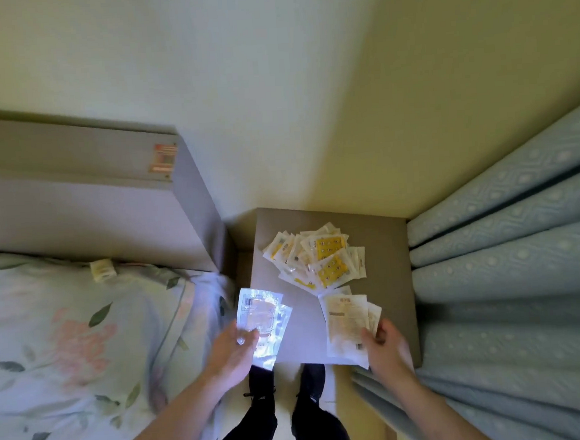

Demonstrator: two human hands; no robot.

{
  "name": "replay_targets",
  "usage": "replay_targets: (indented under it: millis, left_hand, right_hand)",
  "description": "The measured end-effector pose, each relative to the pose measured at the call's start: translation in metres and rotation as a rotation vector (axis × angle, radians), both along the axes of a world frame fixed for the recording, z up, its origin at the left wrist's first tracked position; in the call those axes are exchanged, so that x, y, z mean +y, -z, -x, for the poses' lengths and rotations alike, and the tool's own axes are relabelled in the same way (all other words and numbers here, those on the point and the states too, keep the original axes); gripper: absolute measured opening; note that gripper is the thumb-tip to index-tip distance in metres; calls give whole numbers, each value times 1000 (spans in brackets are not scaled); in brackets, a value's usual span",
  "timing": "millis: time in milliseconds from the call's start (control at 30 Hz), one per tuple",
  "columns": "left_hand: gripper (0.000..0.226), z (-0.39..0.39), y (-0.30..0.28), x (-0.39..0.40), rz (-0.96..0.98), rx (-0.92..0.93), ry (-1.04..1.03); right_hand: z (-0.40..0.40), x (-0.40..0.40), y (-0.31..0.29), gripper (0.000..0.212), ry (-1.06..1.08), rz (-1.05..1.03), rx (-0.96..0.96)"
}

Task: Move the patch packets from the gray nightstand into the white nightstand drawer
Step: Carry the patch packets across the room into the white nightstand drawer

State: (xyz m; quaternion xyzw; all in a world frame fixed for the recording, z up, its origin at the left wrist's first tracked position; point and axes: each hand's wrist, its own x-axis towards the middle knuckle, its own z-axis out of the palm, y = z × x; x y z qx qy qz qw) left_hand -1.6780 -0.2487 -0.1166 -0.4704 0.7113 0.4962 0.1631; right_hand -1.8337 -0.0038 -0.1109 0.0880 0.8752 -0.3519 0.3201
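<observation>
Patch packets (347,325) — fanned in right hand (388,348)

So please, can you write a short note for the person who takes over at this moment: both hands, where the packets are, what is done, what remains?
Left hand: holds a few clear glossy packets above the gap between bed and nightstand.
Right hand: holds a small stack of white packets over the nightstand's front edge.
Pile: many packets, some yellow, lie on the gray nightstand top near the wall.
Done: two handfuls picked up.
Left: the white drawer is not in view; carry both handfuls there, then return for the pile.
</observation>
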Motion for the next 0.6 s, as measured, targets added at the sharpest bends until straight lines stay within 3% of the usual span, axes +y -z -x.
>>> replay_targets:
  millis: [167, 600]
  left_hand:
    - [13, -22, -73, 6, -51, 142, -66]
    - [23, -147, -169, 97, 82, 314, -336]
  right_hand:
    - [-18, -2, -70, 11, 21, 94, 3]
    - [-77, 35, -148, 11, -236, 343, 34]
